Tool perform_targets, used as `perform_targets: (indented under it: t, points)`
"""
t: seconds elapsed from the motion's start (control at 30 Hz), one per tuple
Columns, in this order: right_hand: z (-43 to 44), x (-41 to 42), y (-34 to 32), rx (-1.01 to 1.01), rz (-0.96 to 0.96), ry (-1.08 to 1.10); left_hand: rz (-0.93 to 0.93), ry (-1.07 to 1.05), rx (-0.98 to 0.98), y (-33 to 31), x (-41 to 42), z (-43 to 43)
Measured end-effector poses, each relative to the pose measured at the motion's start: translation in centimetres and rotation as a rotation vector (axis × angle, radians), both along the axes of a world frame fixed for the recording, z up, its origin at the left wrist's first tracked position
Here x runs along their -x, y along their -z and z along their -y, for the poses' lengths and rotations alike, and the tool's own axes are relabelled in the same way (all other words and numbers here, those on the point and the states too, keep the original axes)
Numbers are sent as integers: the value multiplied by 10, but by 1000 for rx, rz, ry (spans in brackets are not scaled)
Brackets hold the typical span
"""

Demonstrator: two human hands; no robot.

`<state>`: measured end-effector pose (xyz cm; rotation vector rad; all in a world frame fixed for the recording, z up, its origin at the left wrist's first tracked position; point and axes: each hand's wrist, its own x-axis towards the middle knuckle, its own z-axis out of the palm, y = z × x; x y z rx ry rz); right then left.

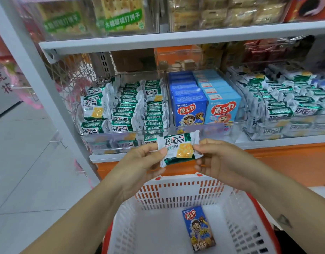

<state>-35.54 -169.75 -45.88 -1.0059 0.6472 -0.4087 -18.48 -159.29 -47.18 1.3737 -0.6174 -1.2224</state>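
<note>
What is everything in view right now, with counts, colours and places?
held cracker packet: one, green and white, above the basket
basket: one, white with red rim, below the hands
boxed snack: one, dark blue, lying in the basket
shelf packets: many, green and white, clear bins either side of the boxes
shelf boxes: two rows, dark blue and light blue, middle bin
left hand: one, pinches the packet's left end
right hand: one, pinches its right end
</note>
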Motion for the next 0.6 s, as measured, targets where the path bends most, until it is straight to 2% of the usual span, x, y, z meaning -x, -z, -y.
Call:
perform_targets:
  t: [0.1, 0.23, 0.33, 0.6]
  points:
    - [2, 3, -2, 51, -37, -33, 135, -35, 1, -1, -1, 1]
    - [5, 6, 0, 279, -163, -65, 329, -29, 21, -4, -5, 1]
    - [8, 7, -3, 312, -163, -37, 278, -25, 41, -6, -5, 2]
    - [12, 6, -2, 221, -153, -8, 26, -76, 22, -2, -4, 7]
